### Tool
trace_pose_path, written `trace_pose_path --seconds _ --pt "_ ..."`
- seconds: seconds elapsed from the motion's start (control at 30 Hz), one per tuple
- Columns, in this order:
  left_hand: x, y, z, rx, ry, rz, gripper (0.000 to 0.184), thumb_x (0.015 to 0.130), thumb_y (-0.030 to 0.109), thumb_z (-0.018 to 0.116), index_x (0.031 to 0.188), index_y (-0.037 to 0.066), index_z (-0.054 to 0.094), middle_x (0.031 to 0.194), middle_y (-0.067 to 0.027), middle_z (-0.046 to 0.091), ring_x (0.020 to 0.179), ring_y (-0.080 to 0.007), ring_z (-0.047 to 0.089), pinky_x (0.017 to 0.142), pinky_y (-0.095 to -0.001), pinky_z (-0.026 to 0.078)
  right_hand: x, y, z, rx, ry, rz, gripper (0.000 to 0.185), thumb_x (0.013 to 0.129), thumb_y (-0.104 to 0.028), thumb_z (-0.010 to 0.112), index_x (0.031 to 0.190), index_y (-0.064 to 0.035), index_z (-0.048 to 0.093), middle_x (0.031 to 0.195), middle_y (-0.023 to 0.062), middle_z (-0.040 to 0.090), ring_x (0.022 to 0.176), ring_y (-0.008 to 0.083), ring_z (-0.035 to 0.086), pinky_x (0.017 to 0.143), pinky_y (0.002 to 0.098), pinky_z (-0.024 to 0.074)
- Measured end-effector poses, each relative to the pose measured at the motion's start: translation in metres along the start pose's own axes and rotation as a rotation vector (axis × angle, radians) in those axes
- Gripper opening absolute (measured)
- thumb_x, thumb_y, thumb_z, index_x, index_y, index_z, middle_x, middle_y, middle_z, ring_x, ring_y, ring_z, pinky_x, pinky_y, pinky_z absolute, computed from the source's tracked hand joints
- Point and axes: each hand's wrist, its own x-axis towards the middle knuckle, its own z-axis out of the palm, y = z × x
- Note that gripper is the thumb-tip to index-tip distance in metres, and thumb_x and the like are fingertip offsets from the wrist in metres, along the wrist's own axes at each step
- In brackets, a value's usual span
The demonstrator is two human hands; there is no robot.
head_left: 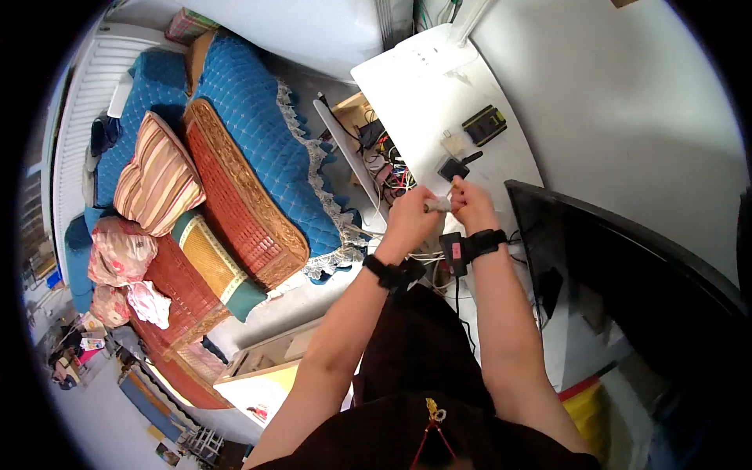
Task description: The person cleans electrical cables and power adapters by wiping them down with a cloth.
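My left hand (pixel 413 218) is closed around a pale, whitish bundle (pixel 439 205), which looks like a coiled cable. Close beside it on the right, my right hand (pixel 473 205) has its fingers pinched at the other side of the bundle, on a thin strand too small to make out. Both hands are over the front edge of the white desk (pixel 423 102). Just beyond my right hand, a small black device (pixel 453 168) lies on the desk. Left of my hands, an open drawer (pixel 352 160) holds tangled cables (pixel 395 172). Each wrist wears a black strap.
A black and green case (pixel 484 125) lies farther back on the desk. A large black screen (pixel 619 266) stands at the right. At the left is a sofa with a blue cover (pixel 258 133), woven mats and a striped cushion (pixel 159 174). Cables hang below my hands.
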Motion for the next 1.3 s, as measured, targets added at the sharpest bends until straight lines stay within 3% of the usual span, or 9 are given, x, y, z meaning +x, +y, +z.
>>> trace_pose_path --seconds 0.3,0.4,0.53,0.67,0.7,0.77,0.83,1.17,1.3 --pt "-0.043 0.007 -0.043 0.045 -0.064 0.014 0.025 0.067 0.018 0.062 0.086 0.004 0.054 0.064 -0.0122 0.057 0.054 -0.0213 0.056 0.051 -0.0308 0.042 -0.007 -0.010 -0.004 0.164 -0.087 0.072 0.017 0.086 -0.019 0.057 0.078 -0.0067 0.050 0.057 -0.0045 0.037 0.040 0.0028 0.028 0.034 0.0165 0.0204" --pt "-0.017 0.009 -0.035 -0.022 -0.068 0.016 0.027 0.068 0.020 0.062 0.088 0.004 0.054 0.072 -0.0175 0.059 0.067 -0.0303 0.059 0.061 -0.0368 0.045 -0.014 -0.015 -0.010 0.181 -0.129 0.127 0.019 0.085 -0.022 0.059 0.082 -0.0043 0.053 0.059 -0.0033 0.039 0.043 0.0034 0.031 0.035 0.0159 0.0223" --pt "0.004 0.011 -0.021 -0.073 -0.158 -0.014 0.031 0.069 0.022 0.063 0.090 0.002 0.053 0.076 -0.0163 0.060 0.070 -0.0256 0.060 0.063 -0.0328 0.046 -0.029 -0.017 -0.017 0.238 -0.293 0.193 0.021 0.085 -0.023 0.060 0.086 -0.0025 0.054 0.062 -0.0024 0.044 0.046 0.0044 0.034 0.037 0.0156 0.0254" --pt "0.020 0.000 -0.011 -0.286 -0.200 -0.127 0.034 0.069 0.024 0.064 0.093 0.002 0.053 0.077 -0.0131 0.060 0.069 -0.0198 0.058 0.062 -0.0302 0.045 -0.026 -0.005 -0.020 0.136 -0.332 0.154 0.016 0.084 -0.017 0.059 0.086 -0.0020 0.057 0.062 -0.0008 0.048 0.053 0.0072 0.043 0.042 0.0163 0.0321" --pt "0.020 0.009 -0.010 -0.358 -0.234 -0.156 0.028 0.072 0.018 0.064 0.093 0.004 0.052 0.070 -0.0026 0.053 0.063 -0.0100 0.048 0.052 -0.0241 0.037 -0.025 -0.001 -0.021 0.084 -0.347 0.082 0.015 0.083 -0.017 0.061 0.085 -0.0026 0.058 0.063 -0.0006 0.048 0.053 0.0071 0.043 0.042 0.0167 0.0322" --pt "0.021 0.006 0.005 -0.321 -0.239 -0.069 0.029 0.071 0.016 0.065 0.093 0.004 0.052 0.070 -0.0027 0.054 0.064 -0.0106 0.049 0.053 -0.0245 0.038 -0.021 0.002 -0.020 0.031 -0.362 0.009 0.014 0.082 -0.017 0.062 0.085 -0.0033 0.059 0.063 -0.0004 0.048 0.053 0.0071 0.043 0.041 0.0172 0.0322" --pt "0.016 0.006 0.013 -0.264 -0.259 -0.026 0.029 0.069 0.012 0.066 0.093 0.003 0.052 0.071 -0.0042 0.055 0.064 -0.0123 0.051 0.055 -0.0264 0.041 -0.024 -0.001 -0.013 -0.101 -0.107 -0.182 0.013 0.079 -0.016 0.064 0.078 -0.0053 0.058 0.061 -0.0012 0.047 0.050 0.0061 0.041 0.040 0.0183 0.0312" --pt "-0.077 0.022 -0.052 0.090 -0.112 0.067 0.019 0.070 0.008 0.059 0.088 0.004 0.055 0.062 -0.0126 0.055 0.052 -0.0223 0.054 0.051 -0.0339 0.041 -0.027 -0.006 -0.001 0.011 -0.032 -0.062 0.015 0.083 -0.017 0.061 0.080 -0.0037 0.054 0.059 -0.0027 0.044 0.047 0.0044 0.039 0.038 0.0154 0.0302" --pt "-0.126 0.007 -0.081 0.015 -0.100 0.015 0.019 0.070 0.008 0.060 0.088 0.005 0.055 0.064 -0.0110 0.054 0.053 -0.0163 0.052 0.051 -0.0300 0.040 -0.026 -0.009 -0.006 0.010 -0.012 -0.026 0.016 0.084 -0.018 0.061 0.082 -0.0043 0.054 0.059 -0.0034 0.045 0.046 0.0035 0.038 0.037 0.0150 0.0292"
